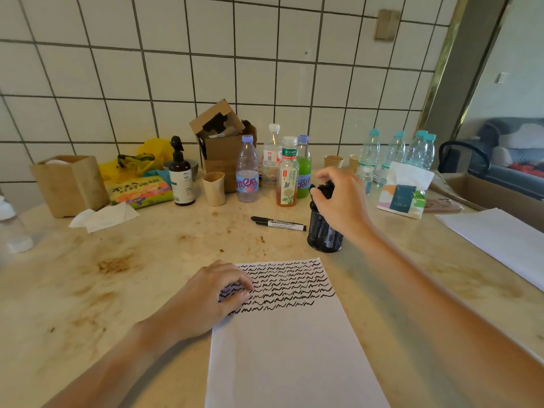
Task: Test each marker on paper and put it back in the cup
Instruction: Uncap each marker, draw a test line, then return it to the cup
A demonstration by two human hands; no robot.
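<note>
Black mesh cup [323, 234], white paper [294, 348] with black squiggle rows, black-capped white markers [278, 223], stained beige table [117, 275].

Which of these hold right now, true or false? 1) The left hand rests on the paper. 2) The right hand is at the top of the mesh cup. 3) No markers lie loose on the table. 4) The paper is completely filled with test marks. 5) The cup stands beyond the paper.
1) True: the left hand rests on the left edge of the paper.
2) True: the right hand reaches into the markers at the top of the mesh cup.
3) False: two loose markers lie left of the cup.
4) False: squiggles cover only its upper part.
5) True: it stands just past the far right corner.
</note>
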